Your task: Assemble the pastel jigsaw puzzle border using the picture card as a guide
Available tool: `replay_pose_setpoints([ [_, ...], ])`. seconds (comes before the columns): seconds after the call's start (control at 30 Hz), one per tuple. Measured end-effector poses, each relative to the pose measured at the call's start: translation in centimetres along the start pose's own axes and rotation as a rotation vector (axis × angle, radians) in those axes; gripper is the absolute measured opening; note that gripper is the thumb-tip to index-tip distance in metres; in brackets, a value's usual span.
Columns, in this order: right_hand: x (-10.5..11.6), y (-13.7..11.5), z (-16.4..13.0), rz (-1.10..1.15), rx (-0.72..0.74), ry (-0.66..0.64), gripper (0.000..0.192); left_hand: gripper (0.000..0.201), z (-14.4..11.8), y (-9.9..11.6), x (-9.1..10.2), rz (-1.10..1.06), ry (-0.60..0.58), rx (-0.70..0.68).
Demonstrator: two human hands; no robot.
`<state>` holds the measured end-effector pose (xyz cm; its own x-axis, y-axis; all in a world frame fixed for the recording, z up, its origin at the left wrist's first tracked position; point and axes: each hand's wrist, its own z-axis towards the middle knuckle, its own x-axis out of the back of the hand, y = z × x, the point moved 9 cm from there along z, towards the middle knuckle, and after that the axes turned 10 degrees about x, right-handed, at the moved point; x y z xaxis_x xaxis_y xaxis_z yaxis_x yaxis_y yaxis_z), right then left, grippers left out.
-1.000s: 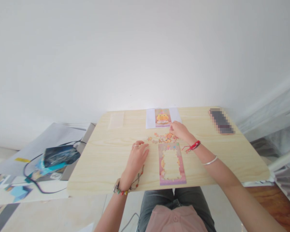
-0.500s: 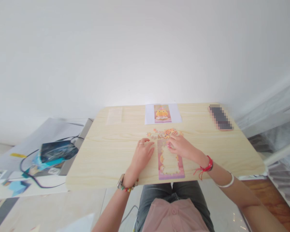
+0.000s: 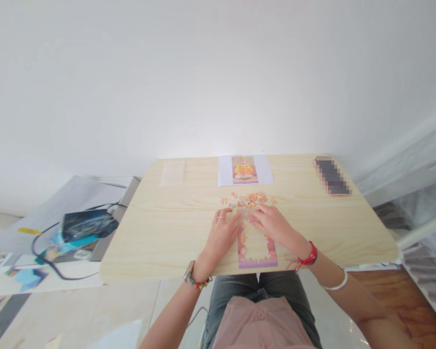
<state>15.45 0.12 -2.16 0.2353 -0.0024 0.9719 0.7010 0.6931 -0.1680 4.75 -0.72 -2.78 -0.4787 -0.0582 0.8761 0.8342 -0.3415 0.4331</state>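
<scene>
A partly assembled jigsaw puzzle [image 3: 257, 264] lies near the table's front edge, its pink and purple border joined around a hollow middle. My right hand [image 3: 276, 227] is over its upper right part, fingertips closed on a small pink puzzle piece at the top edge. At the upper left corner, my left hand [image 3: 221, 235] rests with its fingers apart, the tips touching or just above the border. Just beyond both hands is a heap of loose puzzle pieces [image 3: 257, 198], mostly orange and pink. My fingers hide part of the top border.
Behind the pieces lies a white sheet with a printed picture [image 3: 244, 170] of an orange character. A phone [image 3: 332, 177], blurred out, is at the back right, and a pale translucent packet [image 3: 172, 173] at the back left. Bags and papers [image 3: 89, 228] fill a lower surface at left.
My left hand has moved right and slightly forward, onto the puzzle's upper left corner. My right hand has shifted only slightly and stays at the top border with the pink piece.
</scene>
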Motion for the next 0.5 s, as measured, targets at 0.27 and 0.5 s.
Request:
replay_pose_setpoints([
  [0.27, -0.2, 0.1, -0.7, -0.040, -0.032, 0.069, 0.016, 0.036, -0.3, 2.3, -1.2, 0.014, -0.075, -0.023],
  [0.5, -0.4, 0.0, -1.0, -0.078, -0.008, 0.081, 0.024, 0.037, -0.4, 2.4, -1.7, 0.042, -0.113, -0.009],
])
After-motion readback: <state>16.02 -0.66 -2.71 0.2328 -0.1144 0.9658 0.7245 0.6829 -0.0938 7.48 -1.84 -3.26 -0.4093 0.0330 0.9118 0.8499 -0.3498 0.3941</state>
